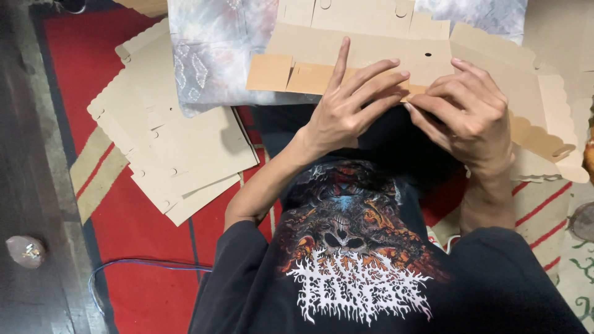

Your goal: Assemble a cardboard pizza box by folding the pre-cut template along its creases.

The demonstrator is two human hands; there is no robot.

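A flat die-cut cardboard box blank [365, 46] lies across my lap, its near flap folded toward me. My left hand [352, 102] presses on that folded flap with the fingers spread and the index finger stretched up the panel. My right hand [473, 111] grips the same flap's edge just to the right, fingers curled over it. The two hands almost touch at the fold. A small side tab [270, 72] sticks out at the left end of the blank.
A stack of several more flat cardboard blanks [173, 142] lies on the red striped rug [142, 266] to my left. Pale patterned cloth [216, 55] lies under the blank. A blue cable [133, 265] and a clear crystal [25, 250] are at the lower left.
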